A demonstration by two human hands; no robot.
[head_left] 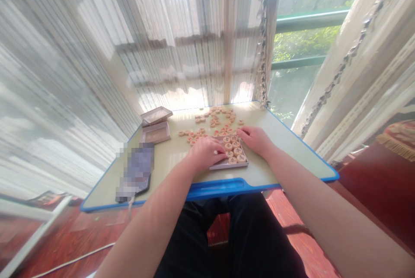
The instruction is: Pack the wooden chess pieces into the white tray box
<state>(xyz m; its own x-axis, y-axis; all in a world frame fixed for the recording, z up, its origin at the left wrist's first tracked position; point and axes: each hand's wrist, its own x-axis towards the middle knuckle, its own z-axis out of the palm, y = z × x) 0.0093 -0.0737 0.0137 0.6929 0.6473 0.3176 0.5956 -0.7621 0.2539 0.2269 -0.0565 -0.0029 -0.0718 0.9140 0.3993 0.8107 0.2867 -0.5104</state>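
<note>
One side of the box (219, 165) hides behind the left hand (205, 155), fingers' grip unclear.

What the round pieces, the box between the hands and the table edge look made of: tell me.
Round pieces: probably smooth wood, from their pale tan colour; plastic is possible. Box: matt-looking cardboard or plastic, going by its thin, straight walls. Table edge: likely plastic with a slight sheen, given its even blue and smooth curve.

Discs (237, 151) smooth, wood-like; tabletop (177, 152) glossy; curtains (194, 70) cloth.
</note>
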